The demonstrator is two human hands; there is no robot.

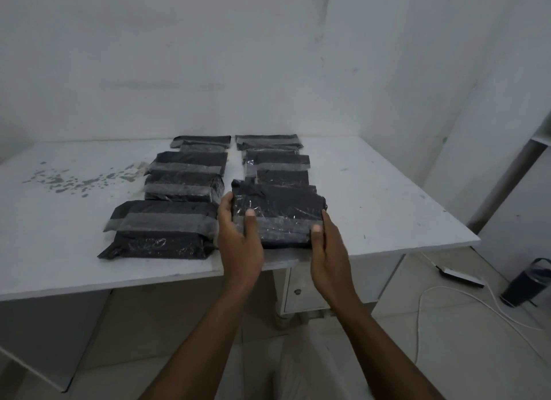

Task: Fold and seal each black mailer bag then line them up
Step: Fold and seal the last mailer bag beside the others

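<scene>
Mailer bag (278, 217): black, taped, at the tabletop's (372, 190) near edge, in front of the right column.
Left hand (238, 235): grips its left end, thumb on top.
Right hand (328, 250): holds its right end, thumb on the tape.
Other bags (185, 173): sealed, in two columns.

Left hand (238, 235) and right hand (328, 250) gripping black mailer bag (280, 217), white table (387, 208)

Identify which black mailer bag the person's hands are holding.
The front bag of the right column: the left hand and right hand grip its ends, while the other bags lie untouched.
</scene>
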